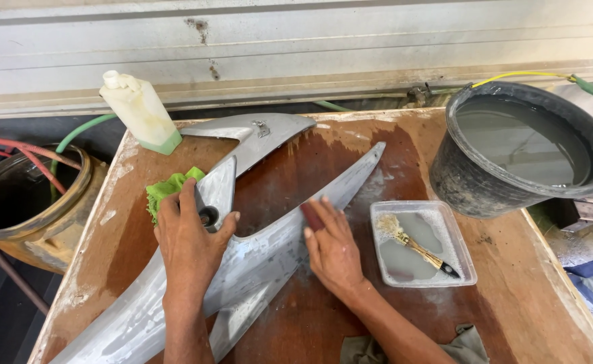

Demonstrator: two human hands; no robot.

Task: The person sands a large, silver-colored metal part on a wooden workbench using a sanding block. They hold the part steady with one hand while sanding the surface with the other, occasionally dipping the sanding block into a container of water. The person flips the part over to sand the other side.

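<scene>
- You stood at a rough workshop bench: a stained, wet plywood table (498,317).
- A grey panel (256,263) lay on it, scuffed dull.
- Nearby you had a black bucket (475,182) of murky water, a brush (414,246) in a tray (461,253), and hoses (74,135).

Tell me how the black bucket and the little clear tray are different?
The bucket is black, round and deep; the tray is clear, rectangular and shallow. The bucket stands at the table's right edge and looks nearly full, while the tray lies flat further in, by the right hand, with only a thin puddle. A brush lies in the tray; nothing shows in the bucket. Both hold cloudy grey water.
</scene>
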